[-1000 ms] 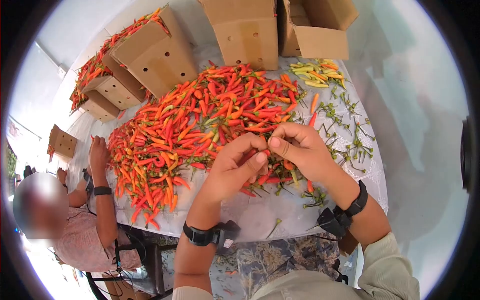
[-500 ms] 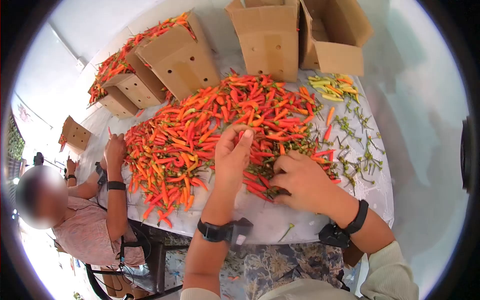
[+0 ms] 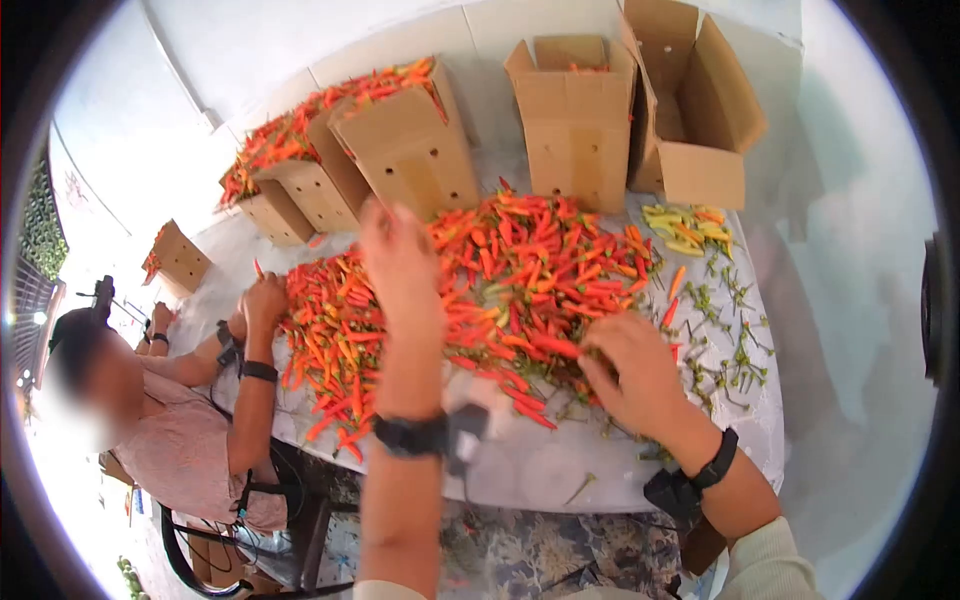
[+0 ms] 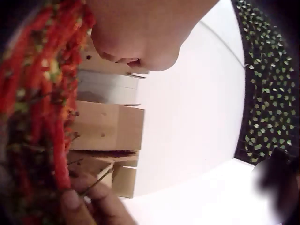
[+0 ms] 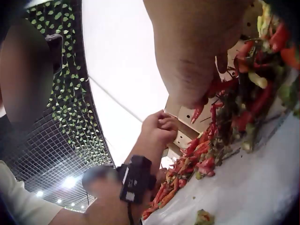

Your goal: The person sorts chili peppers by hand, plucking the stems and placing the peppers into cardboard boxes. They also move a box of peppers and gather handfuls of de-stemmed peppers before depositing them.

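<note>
Head view: bright, flat daylight, with the lower-left corner blown out to white. I note a heavy fisheye bend and a black ring round the frame. The person's left hand is smeared, its edges soft. The right hand and the red and orange chilli peppers read sharp. A soft grey shadow lies right of the brown cardboard boxes.

Left wrist view: the palm is too close and out of focus, and the white wall is clipped.

Right wrist view: the hand is backlit and dark, and the peppers are blurred.
</note>
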### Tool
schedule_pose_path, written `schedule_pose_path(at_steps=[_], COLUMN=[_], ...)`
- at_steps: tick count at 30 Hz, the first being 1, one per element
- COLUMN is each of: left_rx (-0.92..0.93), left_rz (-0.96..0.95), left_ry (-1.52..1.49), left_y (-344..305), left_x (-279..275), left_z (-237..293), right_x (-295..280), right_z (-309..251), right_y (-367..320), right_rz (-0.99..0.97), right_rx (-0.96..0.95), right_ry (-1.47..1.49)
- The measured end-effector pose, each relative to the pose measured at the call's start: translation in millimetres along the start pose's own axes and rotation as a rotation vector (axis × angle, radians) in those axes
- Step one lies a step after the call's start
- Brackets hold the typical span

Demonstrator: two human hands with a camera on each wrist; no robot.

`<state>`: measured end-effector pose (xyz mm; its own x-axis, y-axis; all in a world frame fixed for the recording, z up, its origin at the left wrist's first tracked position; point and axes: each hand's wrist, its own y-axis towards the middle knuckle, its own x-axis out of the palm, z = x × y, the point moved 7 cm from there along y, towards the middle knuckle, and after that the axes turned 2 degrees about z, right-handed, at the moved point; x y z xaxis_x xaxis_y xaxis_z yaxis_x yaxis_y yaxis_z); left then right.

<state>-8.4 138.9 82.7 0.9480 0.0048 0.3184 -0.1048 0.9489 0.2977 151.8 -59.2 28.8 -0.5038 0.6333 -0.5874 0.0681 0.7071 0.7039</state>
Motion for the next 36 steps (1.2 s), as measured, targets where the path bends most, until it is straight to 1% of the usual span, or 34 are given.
schedule_pose_path(at_steps=[1, 2, 4, 5, 7, 8, 9, 12, 15, 16, 18, 19, 21, 22, 23, 24, 26, 27, 29, 32, 34, 36], left_rx=[0.056, -0.006, -0.08, -0.169, -0.351, -0.389, -0.431, -0.519, -0.462, -0.434, -0.369, -0.285, -0.132, -0.078, -0.022, 0.034, 0.048, 0.058, 0.009, -0.111, -0.242, -0.171], left_rz=[-0.056, -0.126, -0.293, -0.342, -0.441, -0.491, -0.541, -0.642, -0.7, -0.699, -0.702, -0.723, -0.758, -0.742, -0.723, -0.702, -0.625, -0.589, -0.529, -0.53, -0.565, -0.613], left_ry=[-0.072, -0.021, 0.05, 0.077, 0.153, 0.151, 0.149, 0.063, -0.014, 0.05, 0.171, 0.197, 0.251, 0.293, 0.336, 0.38, 0.327, 0.299, 0.275, 0.177, 0.06, 0.089], left_y=[18.9, 29.6, 41.5, 29.5, -33.7, -51.7, -65.9, -95.8, -103.0, -103.3, -103.9, -101.8, -103.4, -104.1, -104.4, -104.5, -101.1, -98.6, -95.1, -99.1, -108.2, -108.8], left_x=[-0.2, -2.3, 16.0, 25.8, 38.4, 40.0, 39.8, 34.4, 32.5, 30.6, 28.9, 31.0, 31.1, 31.2, 31.7, 31.0, 27.5, 26.8, 24.8, 22.7, 29.5, 32.5], left_z=[13.6, 6.7, 7.9, -4.5, -35.2, -50.0, -64.8, -88.5, -82.6, -82.7, -84.5, -83.9, -85.0, -83.8, -80.2, -76.9, -76.7, -76.2, -74.2, -75.9, -71.8, -68.8], right_x=[-3.5, -2.5, -4.9, -4.6, -5.1, -4.6, -5.7, -5.9, -0.4, -1.0, 1.5, 3.9, 1.2, -1.9, -7.6, -12.3, -22.1, -21.0, -15.3, -4.9, 0.4, 1.7], right_z=[4.9, 11.5, 25.1, 29.3, 33.8, 37.4, 38.1, 38.5, 38.9, 39.0, 42.2, 45.1, 52.2, 54.0, 54.9, 55.9, 57.5, 63.9, 74.7, 66.4, 64.0, 59.4], right_y=[1.1, -4.4, -3.9, -1.7, -2.6, -3.3, -2.9, -3.2, -4.1, -2.4, -1.8, -3.6, -5.7, -4.4, -3.9, -3.0, -1.7, -3.6, -13.6, -11.9, -11.3, -7.1], right_rz=[0.001, 0.01, 0.079, -0.004, 0.032, 0.053, 0.038, 0.041, 0.06, 0.068, 0.048, 0.036, 0.084, 0.111, 0.139, 0.149, 0.168, 0.148, 0.106, 0.133, 0.111, 0.08], right_rx=[0.047, 0.138, 0.286, 0.404, 0.401, 0.401, 0.391, 0.372, 0.448, 0.474, 0.455, 0.448, 0.381, 0.345, 0.347, 0.371, 0.418, 0.532, 0.764, 0.78, 0.72, 0.66], right_ry=[0.001, 0.049, 0.123, 0.22, 0.326, 0.376, 0.351, 0.349, 0.46, 0.493, 0.459, 0.442, 0.29, 0.214, 0.12, 0.109, 0.086, 0.182, 0.374, 0.809, 0.869, 0.895])
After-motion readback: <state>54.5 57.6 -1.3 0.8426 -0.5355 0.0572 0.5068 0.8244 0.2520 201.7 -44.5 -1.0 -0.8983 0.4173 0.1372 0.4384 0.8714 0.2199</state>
